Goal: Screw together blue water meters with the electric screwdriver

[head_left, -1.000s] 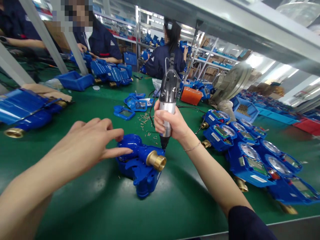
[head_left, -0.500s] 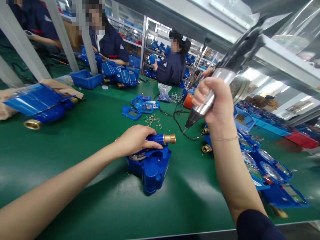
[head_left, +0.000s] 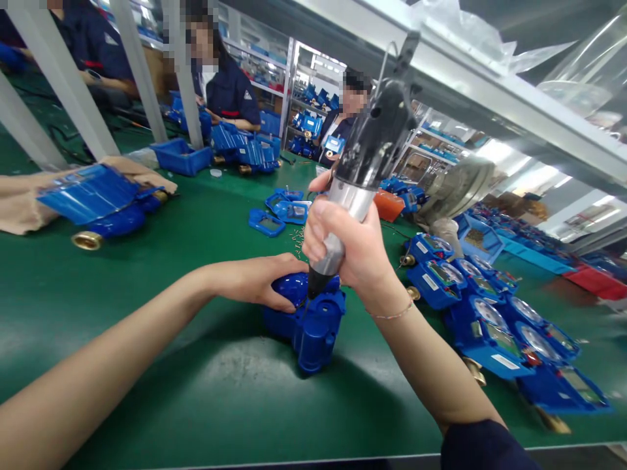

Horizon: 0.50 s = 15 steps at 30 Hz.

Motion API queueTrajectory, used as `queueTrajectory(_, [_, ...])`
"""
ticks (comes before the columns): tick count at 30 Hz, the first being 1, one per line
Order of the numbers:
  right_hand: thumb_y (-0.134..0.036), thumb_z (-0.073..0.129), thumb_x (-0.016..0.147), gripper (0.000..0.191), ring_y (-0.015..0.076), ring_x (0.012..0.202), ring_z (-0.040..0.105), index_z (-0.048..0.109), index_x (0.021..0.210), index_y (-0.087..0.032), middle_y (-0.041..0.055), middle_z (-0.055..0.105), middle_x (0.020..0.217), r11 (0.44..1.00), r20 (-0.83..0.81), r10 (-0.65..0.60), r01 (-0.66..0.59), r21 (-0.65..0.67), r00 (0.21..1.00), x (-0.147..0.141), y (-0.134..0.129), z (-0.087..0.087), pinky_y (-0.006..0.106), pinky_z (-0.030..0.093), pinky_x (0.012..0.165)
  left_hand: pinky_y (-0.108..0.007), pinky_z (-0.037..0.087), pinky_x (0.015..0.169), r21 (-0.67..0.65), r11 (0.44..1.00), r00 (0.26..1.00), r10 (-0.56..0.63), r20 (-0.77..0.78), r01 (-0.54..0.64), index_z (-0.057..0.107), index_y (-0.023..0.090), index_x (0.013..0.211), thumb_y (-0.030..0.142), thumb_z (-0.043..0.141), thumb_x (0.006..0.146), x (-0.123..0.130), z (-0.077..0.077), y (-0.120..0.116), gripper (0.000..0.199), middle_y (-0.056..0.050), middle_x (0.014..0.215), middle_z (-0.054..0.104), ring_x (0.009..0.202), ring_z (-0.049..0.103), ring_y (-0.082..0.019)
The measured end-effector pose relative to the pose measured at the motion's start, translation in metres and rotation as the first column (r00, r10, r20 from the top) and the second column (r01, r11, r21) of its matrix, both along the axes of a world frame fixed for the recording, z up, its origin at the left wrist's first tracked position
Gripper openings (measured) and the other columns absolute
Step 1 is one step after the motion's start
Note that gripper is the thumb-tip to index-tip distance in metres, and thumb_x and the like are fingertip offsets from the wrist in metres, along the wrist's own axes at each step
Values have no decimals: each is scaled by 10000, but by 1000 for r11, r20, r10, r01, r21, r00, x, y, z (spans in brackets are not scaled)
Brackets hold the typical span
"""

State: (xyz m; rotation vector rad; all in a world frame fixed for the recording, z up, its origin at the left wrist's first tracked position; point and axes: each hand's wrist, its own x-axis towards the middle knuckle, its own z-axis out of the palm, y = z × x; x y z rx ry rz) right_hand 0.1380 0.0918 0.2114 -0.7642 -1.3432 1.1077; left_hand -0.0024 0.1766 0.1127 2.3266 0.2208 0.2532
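Gripping a slanted power screwdriver (head_left: 350,190) in the closed right hand (head_left: 356,241), nose-down just beside the fingers of the left hand (head_left: 259,277), and clasping the blue housing (head_left: 316,333) beneath those half-curled fingers, perhaps at risk of jabbing them through a skid from that tilt.

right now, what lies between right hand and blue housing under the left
In the head view, the black nose of the power driver lies between right hand and housing.

On the workbench (head_left: 206,405), a water meter (head_left: 316,336) lies between loose screws (head_left: 298,245) and the near edge. Other meters (head_left: 484,333) cluster to its right; a cloth (head_left: 24,210) lies far left.
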Motion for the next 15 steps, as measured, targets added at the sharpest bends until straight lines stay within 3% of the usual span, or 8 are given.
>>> queueTrajectory(9, [-321, 711, 769, 292, 87, 374, 446, 501, 950, -229, -100, 506, 510, 998, -1, 37, -37, -45, 999, -7, 7, -15, 230, 412, 417, -336, 488, 958, -110, 993, 998, 39, -52, -45, 603, 321, 1246, 370, 770, 698, -20, 0, 9, 576, 9, 1256, 659, 1102, 626, -271])
queueTrajectory(15, [-209, 723, 701, 278, 98, 405, 469, 532, 902, -230, -88, 511, 538, 986, 138, 19, 4, -169, 990, -23, 4, -31, 241, 425, 432, -354, 547, 844, -177, 970, 985, 159, -73, -169, 720, 218, 888, 401, 717, 729, -20, -7, 3, 243, 11, 917, 741, 921, 679, -276])
